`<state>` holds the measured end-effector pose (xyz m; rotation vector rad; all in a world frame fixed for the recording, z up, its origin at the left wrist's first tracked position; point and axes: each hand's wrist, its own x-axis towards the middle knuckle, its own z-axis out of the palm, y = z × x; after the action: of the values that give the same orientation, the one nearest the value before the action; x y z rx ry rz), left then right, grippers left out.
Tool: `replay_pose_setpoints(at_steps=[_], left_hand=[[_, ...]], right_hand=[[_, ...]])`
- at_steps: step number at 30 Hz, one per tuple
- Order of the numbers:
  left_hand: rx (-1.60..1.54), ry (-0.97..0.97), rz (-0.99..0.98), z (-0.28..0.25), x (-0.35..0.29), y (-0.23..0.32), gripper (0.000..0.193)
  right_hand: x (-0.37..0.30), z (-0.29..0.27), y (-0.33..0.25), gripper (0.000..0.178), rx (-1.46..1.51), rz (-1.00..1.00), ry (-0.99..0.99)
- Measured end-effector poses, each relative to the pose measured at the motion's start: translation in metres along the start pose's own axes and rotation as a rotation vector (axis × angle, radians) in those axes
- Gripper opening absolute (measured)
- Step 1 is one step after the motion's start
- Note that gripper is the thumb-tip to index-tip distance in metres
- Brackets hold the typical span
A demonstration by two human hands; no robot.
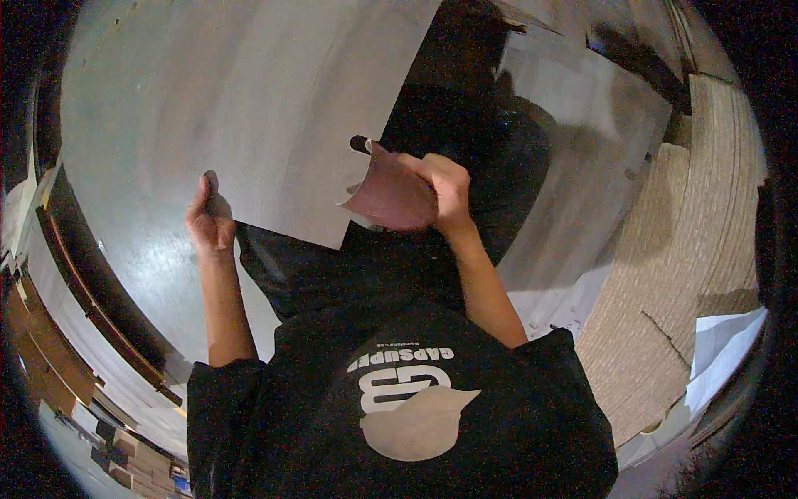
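Note:
A large pale grey flat board (274,108) spans the upper left of the head view, one corner pointing toward my lap. At its near edge is my left hand (209,223), thumb up and fingers partly hidden, closed on the edge. My right hand (445,187) grips a curled reddish-brown sheet that looks like sandpaper (392,195), bent into an open roll. This sheet overlaps the board's right edge near the corner. Just above it, a small dark oblong mark (360,145) shows at that edge; I cannot tell whether it is a slot.
Long wood-grained boards (665,241) are stacked at the right, with white paper sheets (721,349) beside them. Another grey panel (573,108) lies beyond my dark-clothed legs. Along the left run a dark-edged ledge (100,308) and several smaller wood pieces (137,461).

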<state>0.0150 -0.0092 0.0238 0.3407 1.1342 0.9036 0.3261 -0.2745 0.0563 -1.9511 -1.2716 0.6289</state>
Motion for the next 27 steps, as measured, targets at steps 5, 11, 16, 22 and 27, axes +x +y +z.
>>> replay_pose_setpoints(at_steps=[5, 11, 16, 22, 27], left_hand=[[0.003, -0.03, 0.011, -0.004, 0.004, -0.003, 0.019], [0.003, -0.009, 0.007, -0.011, 0.008, -0.004, 0.019], [-0.025, -0.023, -0.027, -0.015, 0.011, -0.003, 0.017], [-0.012, -0.003, -0.012, -0.005, 0.006, -0.004, 0.018], [0.031, 0.06, -0.019, -0.008, 0.013, -0.005, 0.018]], right_hand=[[0.01, 0.02, 0.007, 0.056, 0.142, -0.03, 0.295], [0.001, 0.021, 0.008, 0.063, 0.121, 0.093, 0.179], [0.007, 0.019, -0.014, 0.062, 0.072, 0.055, 0.214], [0.011, 0.028, -0.02, 0.039, 0.093, -0.042, 0.329], [0.023, 0.031, -0.021, 0.034, 0.076, -0.175, 0.345]])
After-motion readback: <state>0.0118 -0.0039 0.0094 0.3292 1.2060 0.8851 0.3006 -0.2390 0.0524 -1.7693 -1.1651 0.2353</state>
